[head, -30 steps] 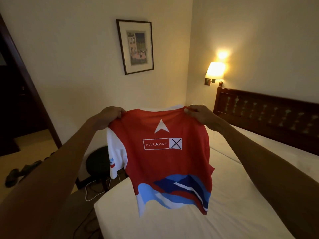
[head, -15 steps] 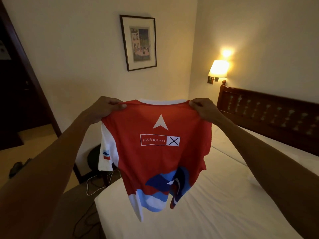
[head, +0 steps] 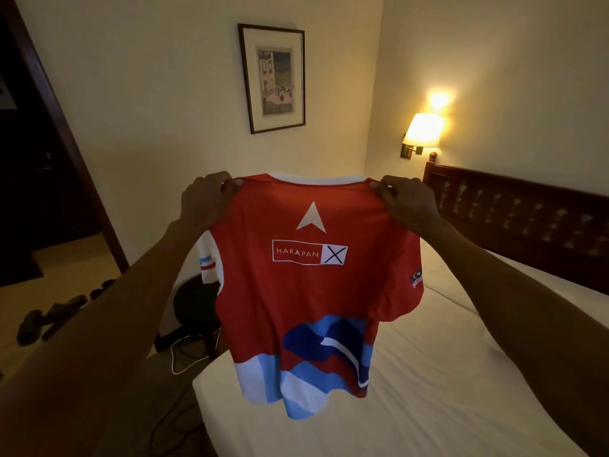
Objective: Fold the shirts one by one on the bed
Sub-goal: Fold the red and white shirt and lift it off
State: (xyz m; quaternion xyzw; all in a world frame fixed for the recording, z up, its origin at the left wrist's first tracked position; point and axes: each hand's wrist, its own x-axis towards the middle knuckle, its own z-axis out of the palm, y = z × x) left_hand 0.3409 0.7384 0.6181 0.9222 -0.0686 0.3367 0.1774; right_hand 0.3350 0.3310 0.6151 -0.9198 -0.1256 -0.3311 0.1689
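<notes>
A white-sheeted bed (head: pixel 445 374), smooth and matte, stretches below and beyond both hands, with no folded shirt visible on it. Between the hands a red shirt (head: pixel 313 291) hangs in the air over the bed's corner, spread flat and unfolded. It is a slick-looking sports knit with a white sleeve, wavy blue hem panels and a white arrowhead. Folding appears not yet begun. The left hand (head: pixel 206 199) and right hand (head: pixel 405 201) each pinch a shoulder beside the white collar.

Body in view: two arms only. Bare to frame edge: left forearm (head: pixel 99 341), right forearm (head: pixel 527 308). Also bare: left hand (head: pixel 204 199), right hand (head: pixel 407 201). Dim light, finer detail unreadable.
</notes>
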